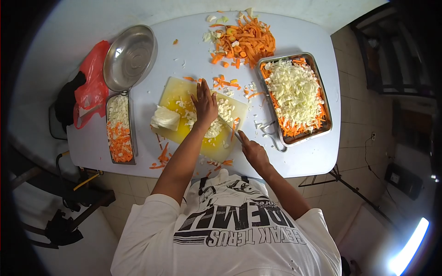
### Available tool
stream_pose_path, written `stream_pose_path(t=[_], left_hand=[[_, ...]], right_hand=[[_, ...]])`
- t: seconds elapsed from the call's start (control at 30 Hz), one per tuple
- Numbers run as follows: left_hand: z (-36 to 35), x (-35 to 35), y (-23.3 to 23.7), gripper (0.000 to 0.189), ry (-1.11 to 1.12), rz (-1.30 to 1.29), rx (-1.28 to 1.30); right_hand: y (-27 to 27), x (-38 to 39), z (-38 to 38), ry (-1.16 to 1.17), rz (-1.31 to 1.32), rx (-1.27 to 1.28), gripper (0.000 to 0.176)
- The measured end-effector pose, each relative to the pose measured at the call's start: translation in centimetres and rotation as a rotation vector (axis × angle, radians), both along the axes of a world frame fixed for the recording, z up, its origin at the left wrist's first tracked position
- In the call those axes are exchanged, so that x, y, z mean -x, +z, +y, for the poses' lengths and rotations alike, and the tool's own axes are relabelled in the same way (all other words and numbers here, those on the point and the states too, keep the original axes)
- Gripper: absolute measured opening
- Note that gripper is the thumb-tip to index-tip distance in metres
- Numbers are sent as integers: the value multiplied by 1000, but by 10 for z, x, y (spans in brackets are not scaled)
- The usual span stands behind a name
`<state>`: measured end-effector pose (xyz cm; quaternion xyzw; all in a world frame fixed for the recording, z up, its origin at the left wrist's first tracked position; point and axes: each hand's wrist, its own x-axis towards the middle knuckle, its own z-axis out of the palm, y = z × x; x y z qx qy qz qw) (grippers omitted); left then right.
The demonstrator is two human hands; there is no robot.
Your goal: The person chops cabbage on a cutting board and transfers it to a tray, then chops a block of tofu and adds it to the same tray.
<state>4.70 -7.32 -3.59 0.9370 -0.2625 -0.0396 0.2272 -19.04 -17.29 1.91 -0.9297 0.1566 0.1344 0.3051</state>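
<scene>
Centrally, a yellow cutting board [176, 94] lies on the white desk [304, 39]. The left hand [205, 105] presses flat, fingers spread, on chopped cabbage [224, 112] beside an uncut cabbage chunk [165, 118]. The right hand [253, 152] is closed around a knife [229, 128], its blade over the board's right edge. A carrot pile [244, 42] lies behind; a filled tray [322, 83] stands to the right, a round metal bowl [129, 57] to the left.

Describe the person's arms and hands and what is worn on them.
Both the left hand and the right hand are bare: no gloves, no rings or watch visible. The forearms are uncovered. Short white sleeves of a T-shirt with black lettering end above the elbows.
</scene>
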Motion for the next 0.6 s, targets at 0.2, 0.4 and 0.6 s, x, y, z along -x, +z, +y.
stream_pose_path(t=[0.2,0.4,0.6], left_hand=[[-5,0,0,63,21,-41,-159],[22,-5,31,54,143,100,346],[70,-9,7,40,321,247,600]], right_hand=[[-12,1,-7,35,57,-79,62],[8,6,-8,-5,-36,-104,64],[26,-9,-8,-73,-117,-177,62]])
